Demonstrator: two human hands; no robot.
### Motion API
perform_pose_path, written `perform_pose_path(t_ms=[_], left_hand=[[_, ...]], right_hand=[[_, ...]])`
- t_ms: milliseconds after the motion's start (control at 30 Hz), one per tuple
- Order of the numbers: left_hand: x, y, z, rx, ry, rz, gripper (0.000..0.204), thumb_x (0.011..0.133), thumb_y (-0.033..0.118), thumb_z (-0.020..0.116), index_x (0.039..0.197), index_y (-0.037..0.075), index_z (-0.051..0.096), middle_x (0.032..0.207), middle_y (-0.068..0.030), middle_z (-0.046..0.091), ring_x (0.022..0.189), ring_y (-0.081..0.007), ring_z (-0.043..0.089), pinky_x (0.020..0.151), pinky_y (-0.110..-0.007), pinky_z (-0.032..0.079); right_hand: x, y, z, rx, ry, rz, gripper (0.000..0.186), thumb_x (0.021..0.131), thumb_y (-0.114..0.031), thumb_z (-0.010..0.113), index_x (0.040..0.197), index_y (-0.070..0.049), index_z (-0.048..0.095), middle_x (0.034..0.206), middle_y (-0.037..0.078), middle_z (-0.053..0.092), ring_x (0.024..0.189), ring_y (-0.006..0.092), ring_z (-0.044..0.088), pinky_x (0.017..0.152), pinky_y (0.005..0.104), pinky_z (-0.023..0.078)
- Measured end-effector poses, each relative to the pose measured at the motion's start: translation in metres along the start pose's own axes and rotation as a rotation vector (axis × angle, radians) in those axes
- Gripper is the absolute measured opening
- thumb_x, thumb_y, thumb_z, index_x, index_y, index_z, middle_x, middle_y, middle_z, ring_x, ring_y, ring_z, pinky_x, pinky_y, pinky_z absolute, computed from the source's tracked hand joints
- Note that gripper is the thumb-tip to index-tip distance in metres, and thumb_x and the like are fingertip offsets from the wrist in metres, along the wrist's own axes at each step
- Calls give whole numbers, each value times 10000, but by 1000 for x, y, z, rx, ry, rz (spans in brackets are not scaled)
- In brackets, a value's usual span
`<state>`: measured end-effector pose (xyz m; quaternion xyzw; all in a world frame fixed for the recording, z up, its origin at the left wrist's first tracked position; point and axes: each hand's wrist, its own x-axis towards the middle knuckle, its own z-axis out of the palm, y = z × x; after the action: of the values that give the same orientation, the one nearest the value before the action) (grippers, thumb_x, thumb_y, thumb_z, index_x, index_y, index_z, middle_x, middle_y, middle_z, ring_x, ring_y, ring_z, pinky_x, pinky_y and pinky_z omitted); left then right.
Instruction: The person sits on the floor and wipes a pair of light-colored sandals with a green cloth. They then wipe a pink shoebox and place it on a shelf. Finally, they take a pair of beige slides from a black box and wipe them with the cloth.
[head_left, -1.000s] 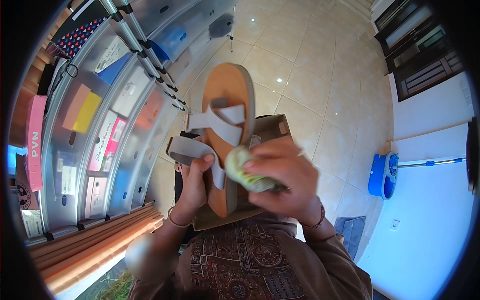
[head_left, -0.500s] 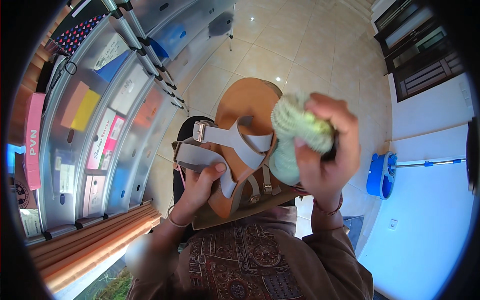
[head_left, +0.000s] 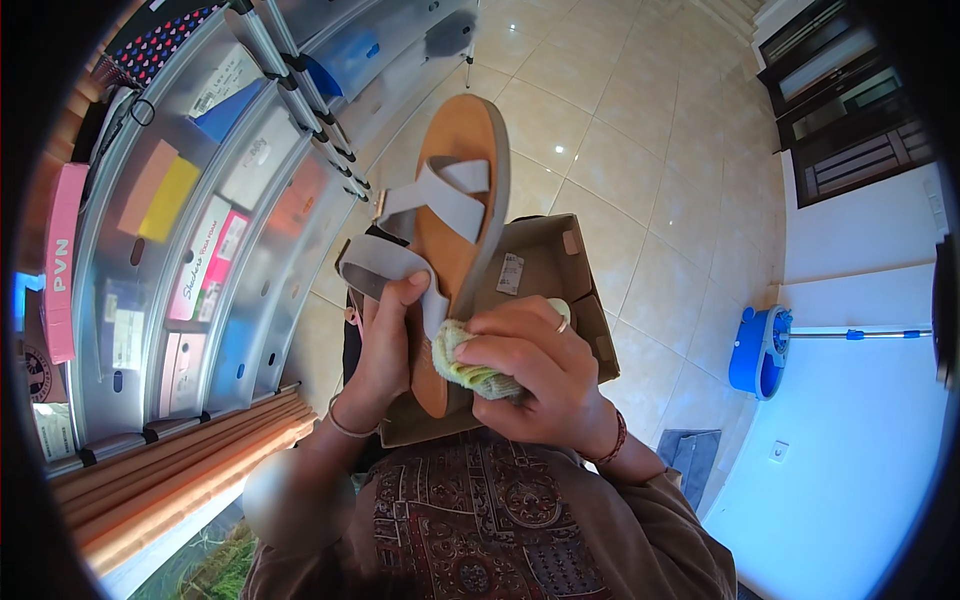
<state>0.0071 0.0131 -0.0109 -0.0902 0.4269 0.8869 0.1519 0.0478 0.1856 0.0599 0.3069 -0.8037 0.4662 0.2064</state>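
A tan-footbed sandal with pale grey crossed straps [head_left: 450, 240] is held up in front of me, toe pointing away and heel toward my body, above an open brown cardboard box [head_left: 540, 255]. My left hand [head_left: 385, 345] is clamped on the sandal along its left side, the thumb pressed on the rear strap. My right hand [head_left: 540, 375] is closed around a bunched, pale green-and-yellow textured cloth [head_left: 465, 375], held against the sandal's edge near the heel; a gold-coloured ring [head_left: 562, 323] circles one finger. Inside the box, a small white printed label [head_left: 510, 273] shows on the cardboard beyond my knuckles. Nearest my body is my brown shirt with its dark patterned front panel [head_left: 490, 520]. To my left, translucent plastic storage bins [head_left: 145, 270] stand in a metal-poled rack, with an orange-brown curtain [head_left: 190, 460] below them in view. Glossy beige floor tiles [head_left: 650, 190] spread ahead, and a blue plastic mop bucket [head_left: 755, 350] stands to my right by a white wall [head_left: 850, 430].
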Motion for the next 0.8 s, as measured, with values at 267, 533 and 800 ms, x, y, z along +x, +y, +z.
perform_pose_path(t_ms=[267,533,800], left_hand=[[-6,6,5,25,-103,60,796,882,664,558,1310,-2,473,1030,-109,638,880,-170,653,751,-298,552],[-3,6,3,130,-138,112,678,824,528,708,1245,39,500,909,-82,601,693,-155,641,612,-285,565],[-5,6,1,135,-81,66,560,853,335,668,1271,14,478,1018,-93,621,812,-178,657,702,-310,562]], right_hand=[[-14,-2,-20,241,-174,184,433,681,-23,726,1090,-30,585,1022,140,637,905,290,632,787,344,526],[-5,6,-48,159,224,203,294,889,57,609,1152,-31,512,1136,176,588,1035,217,600,866,301,479],[3,-1,-24,308,507,322,428,804,-59,770,1165,-48,539,1108,162,626,1006,211,627,832,331,515]])
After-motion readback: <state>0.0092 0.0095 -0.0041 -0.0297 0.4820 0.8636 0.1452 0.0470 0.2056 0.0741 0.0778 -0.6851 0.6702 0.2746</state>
